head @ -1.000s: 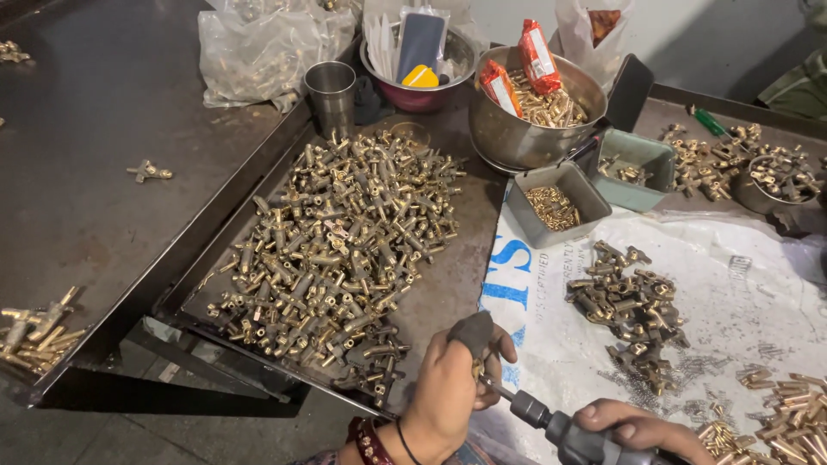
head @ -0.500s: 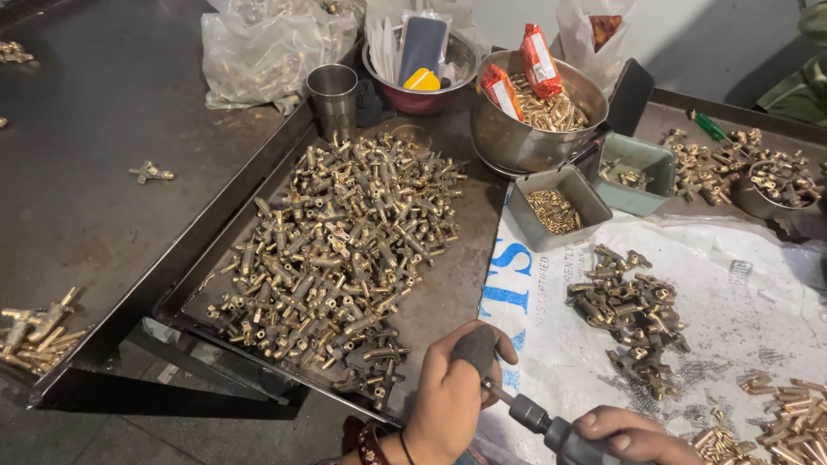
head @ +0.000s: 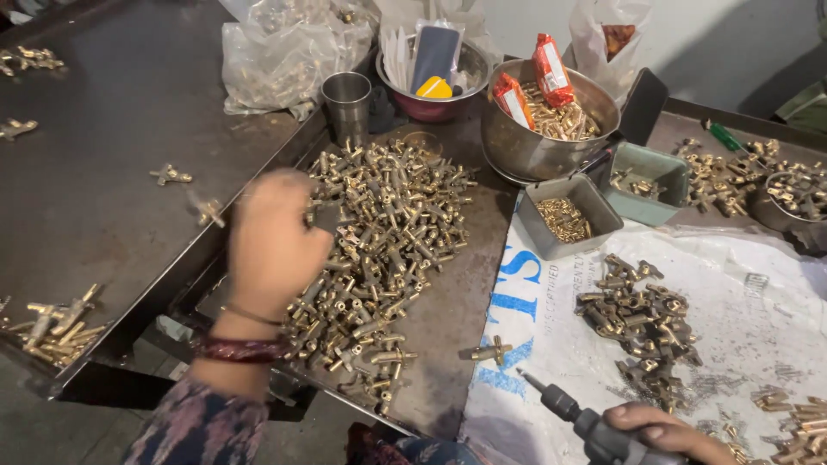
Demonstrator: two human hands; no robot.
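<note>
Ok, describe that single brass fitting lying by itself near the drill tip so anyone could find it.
Start at the big heap of brass fittings on the dark metal tray. Near the white sack edge lies the lone brass fitting, apart from every heap, just beyond the drill tip.

Dark metal worktable, pale wall

The left hand is blurred over the heap of small brass fittings on the dark metal tray, so its fingers and whatever they touch cannot be told. The right hand and the grey power screwdriver it grips are cut off by the bottom edge. The brass pieces in the grey square tin are too small to tell.
</note>
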